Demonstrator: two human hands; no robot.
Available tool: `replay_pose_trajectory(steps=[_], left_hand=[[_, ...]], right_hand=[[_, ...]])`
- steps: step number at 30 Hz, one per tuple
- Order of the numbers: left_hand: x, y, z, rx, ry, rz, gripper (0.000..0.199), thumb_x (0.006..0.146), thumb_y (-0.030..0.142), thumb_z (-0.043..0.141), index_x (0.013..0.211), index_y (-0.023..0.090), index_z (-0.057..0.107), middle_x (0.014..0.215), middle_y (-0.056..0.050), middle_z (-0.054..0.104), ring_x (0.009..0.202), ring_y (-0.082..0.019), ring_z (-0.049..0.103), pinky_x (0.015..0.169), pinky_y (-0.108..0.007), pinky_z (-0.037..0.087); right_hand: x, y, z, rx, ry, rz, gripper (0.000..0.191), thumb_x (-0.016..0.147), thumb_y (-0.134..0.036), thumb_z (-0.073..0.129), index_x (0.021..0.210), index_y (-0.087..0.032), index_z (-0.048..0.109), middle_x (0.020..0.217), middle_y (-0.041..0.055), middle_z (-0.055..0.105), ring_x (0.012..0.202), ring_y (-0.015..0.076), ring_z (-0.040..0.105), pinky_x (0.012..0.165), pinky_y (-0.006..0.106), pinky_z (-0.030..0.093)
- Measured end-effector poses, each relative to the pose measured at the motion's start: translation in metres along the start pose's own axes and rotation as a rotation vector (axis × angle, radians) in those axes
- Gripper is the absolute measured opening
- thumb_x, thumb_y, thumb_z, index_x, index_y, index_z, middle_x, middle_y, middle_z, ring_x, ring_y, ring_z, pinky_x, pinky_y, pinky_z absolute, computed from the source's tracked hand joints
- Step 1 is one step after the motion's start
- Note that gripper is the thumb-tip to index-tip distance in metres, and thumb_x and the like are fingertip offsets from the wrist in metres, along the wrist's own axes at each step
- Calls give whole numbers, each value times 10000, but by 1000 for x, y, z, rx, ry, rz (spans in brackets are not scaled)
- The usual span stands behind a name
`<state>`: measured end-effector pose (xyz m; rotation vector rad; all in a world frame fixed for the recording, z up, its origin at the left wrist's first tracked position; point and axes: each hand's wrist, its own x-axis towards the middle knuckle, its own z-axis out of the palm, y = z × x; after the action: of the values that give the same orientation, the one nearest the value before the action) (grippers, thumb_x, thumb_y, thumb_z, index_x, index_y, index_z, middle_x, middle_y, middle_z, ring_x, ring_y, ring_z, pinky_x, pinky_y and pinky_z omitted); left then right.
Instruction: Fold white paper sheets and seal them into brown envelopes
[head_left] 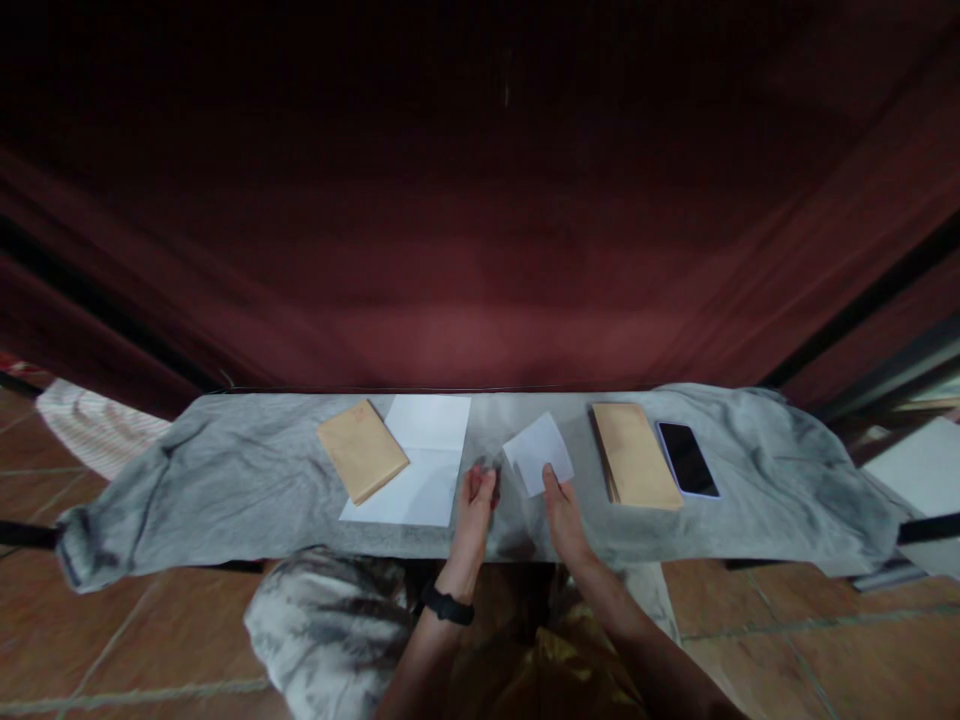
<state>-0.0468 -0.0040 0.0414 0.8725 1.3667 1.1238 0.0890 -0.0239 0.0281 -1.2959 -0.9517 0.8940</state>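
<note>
My right hand (562, 512) is closed on a piece of white folded paper (537, 450), thumb on top, held just over the grey cloth. Beside it my left hand (475, 502), with a dark band on the wrist, has its fingers curled together. A small blurred red and dark thing (480, 467) shows at those fingertips; I cannot make out its kind. Left of this hand lies a large creased white sheet (429, 470). A stack of brown envelopes (363, 450) rests partly on that sheet.
Another brown envelope stack (639, 455) lies to the right, with a phone (688, 460) in a pale case next to it. Grey cloth (255, 480) covers the narrow table. Behind rises a dark red panel (465, 250). Tiled floor (135, 640) shows below the front edge.
</note>
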Motion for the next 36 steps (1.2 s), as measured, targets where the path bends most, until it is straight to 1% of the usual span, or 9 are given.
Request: replay_pose_trajectory(steps=[4,8,11,13,15,20,24,29,36], left_hand=[[0,-24,4,-65,-84,-116,783,804,373,732,1492,216,395,968,-72,727,878,-201,715,770,-336,583],[14,-34,0,10,-42,-8,840,735,205,720,1509,184,395,750,15,673,656,-150,645,649,-277,538],[29,-30,-12,249,-18,127,779,731,73,620,1486,149,443,692,35,632,640,-138,604,694,-278,523],[35,-27,-19,432,-42,203,736,747,31,559,1468,146,473,732,15,651,691,-151,619,773,-306,532],[35,-27,-21,596,-67,279,670,780,24,513,1438,147,511,861,-38,697,793,-179,656,862,-347,539],[19,-35,-4,945,23,544,538,875,61,423,1386,153,565,1302,-157,634,1207,-260,608,1082,-434,470],[17,-43,12,1127,-97,690,575,913,85,374,1478,137,469,1527,-154,493,1437,-256,430,1190,-453,365],[30,-50,9,1310,-93,698,594,952,181,385,1541,113,371,1593,-164,395,1502,-269,327,1216,-491,309],[29,-53,1,1331,-31,733,612,1013,381,386,1534,60,369,1586,-186,390,1500,-289,327,1215,-481,316]], right_hand=[[-1,6,4,359,76,225,566,873,-659,575,1136,-162,642,1129,131,739,996,278,707,834,402,602],[-4,27,-13,356,147,314,604,722,-619,731,1116,-179,605,1035,86,719,904,262,693,797,409,589],[-3,40,-36,216,223,289,623,725,-554,719,1220,-203,580,1010,47,687,894,241,670,845,431,569],[-3,45,-49,-23,260,150,577,792,-509,649,1282,-214,576,1139,77,666,1056,263,640,968,472,519],[-3,47,-55,-283,209,-40,487,874,-451,556,1300,-218,595,1297,107,620,1237,277,566,1088,506,436],[-3,43,-36,-691,-208,-363,479,1000,-305,371,1445,-216,525,1482,110,547,1384,239,482,1169,499,385],[4,40,-12,-952,-383,-486,504,1034,-242,308,1506,-140,452,1539,130,488,1445,224,417,1208,489,331],[10,45,-10,-1176,-342,-501,491,1045,-278,350,1510,-158,453,1575,116,434,1470,252,383,1216,498,293],[10,54,-23,-1322,-237,-452,561,1044,-366,394,1536,-96,396,1600,168,365,1477,299,363,1201,513,295]])
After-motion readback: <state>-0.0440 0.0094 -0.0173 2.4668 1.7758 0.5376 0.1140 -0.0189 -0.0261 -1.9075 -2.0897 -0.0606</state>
